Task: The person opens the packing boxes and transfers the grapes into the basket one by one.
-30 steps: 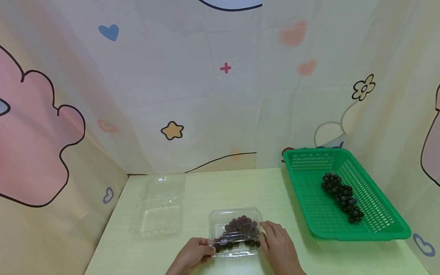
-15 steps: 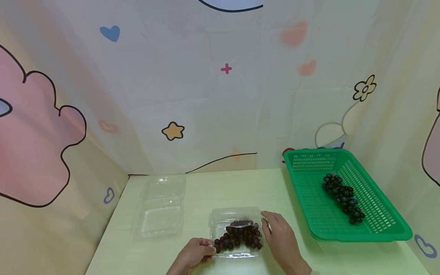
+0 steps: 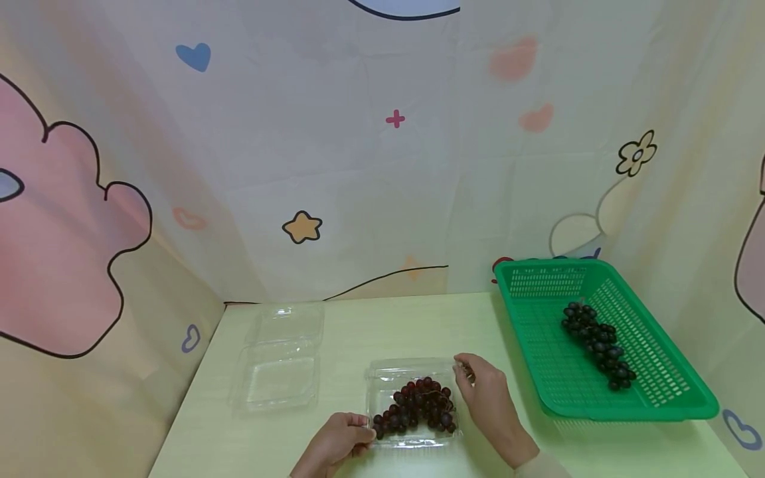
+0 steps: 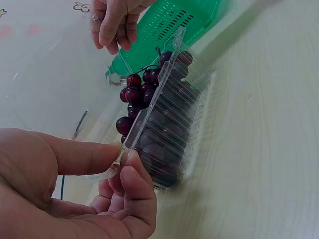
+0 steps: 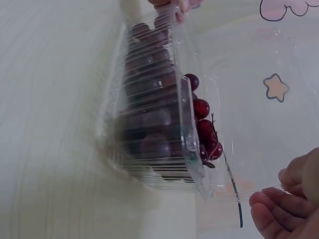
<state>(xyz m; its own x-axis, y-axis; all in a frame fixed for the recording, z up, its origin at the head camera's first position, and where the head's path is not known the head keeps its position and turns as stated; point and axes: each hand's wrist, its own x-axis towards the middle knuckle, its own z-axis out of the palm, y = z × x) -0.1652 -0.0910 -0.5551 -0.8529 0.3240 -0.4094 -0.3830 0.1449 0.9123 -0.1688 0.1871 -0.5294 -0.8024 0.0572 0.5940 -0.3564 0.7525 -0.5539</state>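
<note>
A clear plastic clamshell box (image 3: 418, 439) holds a bunch of dark red grapes (image 3: 412, 408), its base on the table. My left hand (image 3: 339, 439) pinches the rim at the box's left side between thumb and forefinger, as the left wrist view also shows. At the far right corner my right hand (image 3: 490, 405) pinches the edge of the transparent lid (image 5: 244, 69), which stands raised away from the base. In the right wrist view the grapes show above the rim, a thin brown stem (image 5: 214, 129) poking out among them.
A second clear clamshell box (image 3: 277, 382) lies with its lid folded back on the left of the table. At the right, a green plastic basket (image 3: 546, 372) holds another bunch of dark grapes (image 3: 597, 345). A patterned cloth (image 3: 358, 166) hangs behind the table.
My right hand has moved up and away from me, swinging the lid from over the grapes to a raised position. My left hand keeps its place on the rim.
</note>
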